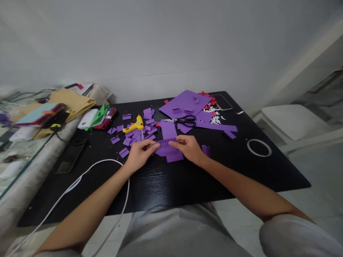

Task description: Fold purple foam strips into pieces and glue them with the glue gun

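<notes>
Between left grip (139,151) and right grip (189,147): purple paper (166,150), pinched.

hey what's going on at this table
A person is holding a flat purple piece with both bare hands, the left hand and the right hand each pinching it between thumb and fingers above the black table. A yellow glue gun lies to the left among small purple pieces. Beyond the hands are black-handled scissors and a larger purple sheet.
</notes>
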Demonstrator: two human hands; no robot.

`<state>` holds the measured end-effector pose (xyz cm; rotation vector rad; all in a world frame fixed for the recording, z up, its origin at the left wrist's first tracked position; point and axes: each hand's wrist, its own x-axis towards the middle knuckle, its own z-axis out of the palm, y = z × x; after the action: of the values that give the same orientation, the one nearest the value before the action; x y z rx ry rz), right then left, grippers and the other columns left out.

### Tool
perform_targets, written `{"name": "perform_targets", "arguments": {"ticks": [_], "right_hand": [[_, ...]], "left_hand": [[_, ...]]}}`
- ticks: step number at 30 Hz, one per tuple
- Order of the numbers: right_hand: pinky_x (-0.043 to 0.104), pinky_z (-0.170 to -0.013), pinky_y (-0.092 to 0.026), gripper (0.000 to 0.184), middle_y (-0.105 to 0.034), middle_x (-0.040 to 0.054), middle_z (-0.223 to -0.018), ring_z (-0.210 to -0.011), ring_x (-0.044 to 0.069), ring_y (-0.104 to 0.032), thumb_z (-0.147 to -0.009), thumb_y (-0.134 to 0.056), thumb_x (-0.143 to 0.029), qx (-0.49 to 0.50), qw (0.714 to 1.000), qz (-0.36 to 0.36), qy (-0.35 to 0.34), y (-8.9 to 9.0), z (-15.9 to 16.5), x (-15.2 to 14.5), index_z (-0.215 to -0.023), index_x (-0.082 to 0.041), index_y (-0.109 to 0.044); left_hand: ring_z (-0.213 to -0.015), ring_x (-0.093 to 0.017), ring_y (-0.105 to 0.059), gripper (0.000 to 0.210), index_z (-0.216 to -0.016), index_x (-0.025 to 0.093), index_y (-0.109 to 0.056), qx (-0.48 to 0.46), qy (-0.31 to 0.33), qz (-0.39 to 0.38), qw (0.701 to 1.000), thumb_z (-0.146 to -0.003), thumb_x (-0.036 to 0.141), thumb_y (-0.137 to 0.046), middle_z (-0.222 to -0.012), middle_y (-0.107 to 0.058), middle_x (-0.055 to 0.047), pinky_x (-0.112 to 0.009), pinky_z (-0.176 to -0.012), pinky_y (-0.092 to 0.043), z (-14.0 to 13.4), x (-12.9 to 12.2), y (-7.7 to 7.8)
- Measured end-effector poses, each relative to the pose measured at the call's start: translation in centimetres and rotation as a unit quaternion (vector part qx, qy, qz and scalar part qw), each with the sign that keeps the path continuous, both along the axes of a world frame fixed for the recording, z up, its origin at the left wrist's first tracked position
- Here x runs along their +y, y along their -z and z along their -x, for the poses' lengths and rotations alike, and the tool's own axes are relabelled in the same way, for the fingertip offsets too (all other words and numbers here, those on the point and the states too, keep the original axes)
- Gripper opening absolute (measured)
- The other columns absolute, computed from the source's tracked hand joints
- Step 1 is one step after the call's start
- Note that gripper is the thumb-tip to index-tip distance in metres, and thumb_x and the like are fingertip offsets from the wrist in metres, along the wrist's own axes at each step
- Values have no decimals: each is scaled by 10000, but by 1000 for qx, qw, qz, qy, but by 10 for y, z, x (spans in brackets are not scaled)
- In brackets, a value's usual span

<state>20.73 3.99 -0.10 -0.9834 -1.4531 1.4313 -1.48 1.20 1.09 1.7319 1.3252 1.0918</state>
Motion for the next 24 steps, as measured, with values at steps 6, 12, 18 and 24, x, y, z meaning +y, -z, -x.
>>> {"name": "perform_targets", "arguments": {"ticks": [6, 12, 18, 24], "right_hand": [[276, -606, -453, 231, -625, 4, -669, -626, 138, -545, -751, -818, -405, -78, 987, -115, 80, 5, -1, 3, -773, -181, -766], [266, -566, -516, 340, -666, -29, -619, -525, 124, -601, -789, -772, -381, 44, 998, 34, -26, -1, 1, -3, -1060, -176, -744], [366, -842, -610, 375, -766, 10, -851, -802, 187, -733, -616, -908, -309, 103, 992, 51, -46, 3, 5, -4, -946, -200, -767], [347, -840, -602, 385, -767, 7, -844, -811, 182, -727, -595, -926, -303, 100, 994, 43, -33, 5, 6, -4, -928, -196, -764]], "left_hand": [[-534, -113, -563, 253, -990, 201, -825, -30, -28, 7, 999, -818, 381, -783, -658, -705, -17, -235, -523, -463, 2, 1, 3], [-644, -174, -714, 368, -1034, 153, -813, -181, -10, 105, 978, -745, 379, -844, -791, -783, -76, -298, -625, -612, -5, 0, 4], [-635, -173, -717, 304, -960, 173, -820, -173, 8, 65, 983, -705, 328, -880, -741, -755, -42, -302, -651, -618, -5, 1, 5], [-613, -134, -674, 289, -982, 203, -829, -119, 12, 34, 992, -722, 322, -876, -783, -728, -40, -240, -576, -540, -1, 2, 11]]}}
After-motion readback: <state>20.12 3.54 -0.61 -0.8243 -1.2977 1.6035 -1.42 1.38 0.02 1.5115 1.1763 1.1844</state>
